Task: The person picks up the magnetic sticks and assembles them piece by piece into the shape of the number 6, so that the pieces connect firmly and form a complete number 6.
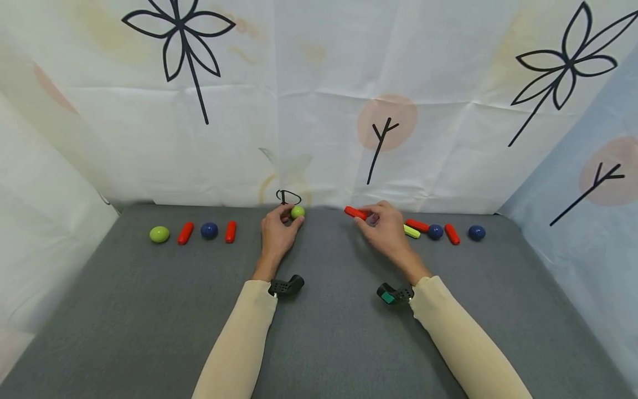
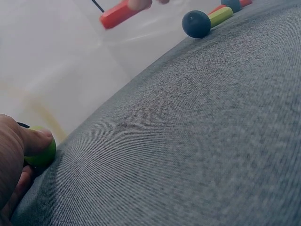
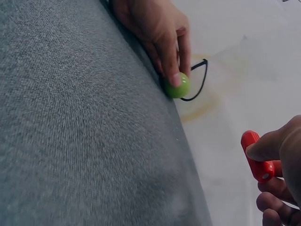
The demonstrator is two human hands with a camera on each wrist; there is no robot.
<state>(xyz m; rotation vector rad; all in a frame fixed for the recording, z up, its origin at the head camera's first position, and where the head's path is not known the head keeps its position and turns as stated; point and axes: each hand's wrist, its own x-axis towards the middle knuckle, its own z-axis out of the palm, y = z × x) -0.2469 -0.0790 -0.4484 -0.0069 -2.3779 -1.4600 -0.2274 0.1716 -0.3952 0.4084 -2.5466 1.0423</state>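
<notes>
Head view: the grey counter ends at a white cloth wall just beyond both hands' fingers, with bare room between the hands and nearer than them. Black plant outlines mark the cloth. The left hand pinches a small green ball near that far edge; the right hand's fingers are clamped on a red stick. Left of the left fingers runs a row — big green ball, sticks, blue ball. Right of the right fingers lie more sticks and balls.

Left wrist view: open counter stretches away from the left fingers; a dark ball sits to the right of the right fingers.

Right wrist view: the held stick — glossy, faceted, blunt-ended — is raised off the counter under the right thumb. The pinched ball is smooth and shiny.
</notes>
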